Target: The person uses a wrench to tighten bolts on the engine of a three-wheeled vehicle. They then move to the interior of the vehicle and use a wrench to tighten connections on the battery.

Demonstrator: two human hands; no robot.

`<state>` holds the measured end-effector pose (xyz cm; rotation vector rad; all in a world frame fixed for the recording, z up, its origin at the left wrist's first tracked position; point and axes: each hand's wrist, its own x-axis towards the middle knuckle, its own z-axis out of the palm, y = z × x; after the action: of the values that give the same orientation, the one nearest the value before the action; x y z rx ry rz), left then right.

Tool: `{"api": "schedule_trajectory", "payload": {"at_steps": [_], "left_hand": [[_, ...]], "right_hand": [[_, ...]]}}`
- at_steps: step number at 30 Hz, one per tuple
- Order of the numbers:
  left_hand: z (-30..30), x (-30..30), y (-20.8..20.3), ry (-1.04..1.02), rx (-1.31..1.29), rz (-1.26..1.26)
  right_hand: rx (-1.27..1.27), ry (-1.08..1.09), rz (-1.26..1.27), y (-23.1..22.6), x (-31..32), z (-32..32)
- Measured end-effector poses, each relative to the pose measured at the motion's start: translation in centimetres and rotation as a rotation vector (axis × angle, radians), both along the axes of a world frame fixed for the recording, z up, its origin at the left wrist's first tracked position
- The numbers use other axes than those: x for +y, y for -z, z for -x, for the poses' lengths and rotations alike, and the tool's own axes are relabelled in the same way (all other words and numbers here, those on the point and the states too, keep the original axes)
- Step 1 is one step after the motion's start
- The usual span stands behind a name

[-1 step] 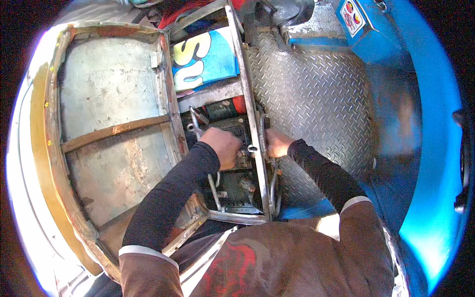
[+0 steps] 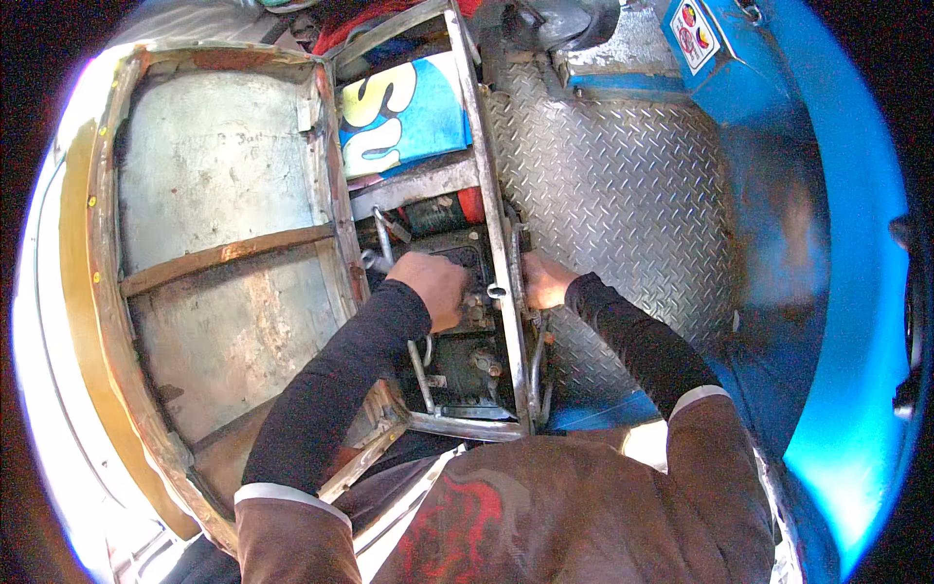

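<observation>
My left hand is closed over the machinery in the open metal-framed compartment. A blurred metal tool end, seemingly a wrench, sticks out from its far left side, the rest covered by the hand. Below the fingers sits a dark, greasy engine with bolts and fittings. My right hand reaches in against the right-hand metal rail. Its fingertips are hidden there, so what they touch does not show. A small metal ring sits on the rail between both hands.
An open hinged panel with a wooden frame leans out at left. Beyond my hands a blue printed sheet lies in the frame, near a red and black cylinder. Diamond-plate flooring and blue bodywork are at right.
My left hand has shifted slightly to the left, and the tool end beside it has swung a little nearer to me. My right hand stays in place.
</observation>
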<state>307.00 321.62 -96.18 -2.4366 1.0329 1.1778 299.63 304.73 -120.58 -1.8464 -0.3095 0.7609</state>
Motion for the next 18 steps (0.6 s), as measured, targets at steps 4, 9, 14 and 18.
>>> {"api": "schedule_trajectory", "payload": {"at_steps": [4,9,14,18], "left_hand": [[3.6,2.4,3.4,-0.651,0.0,0.045],[6.2,3.0,5.2,-1.009,-0.047,0.234],[7.2,3.9,7.5,-1.109,-0.043,0.251],[8.1,3.8,7.8,-1.288,-0.032,0.199]], "right_hand": [[-0.022,-0.011,0.034,-1.3,-0.1,0.2],[0.022,-0.044,0.014,-4.0,-0.4,-1.2],[-0.031,-0.025,0.063,-3.1,-0.5,-0.9],[0.016,-0.046,0.014,-5.9,-0.7,-1.2]]}}
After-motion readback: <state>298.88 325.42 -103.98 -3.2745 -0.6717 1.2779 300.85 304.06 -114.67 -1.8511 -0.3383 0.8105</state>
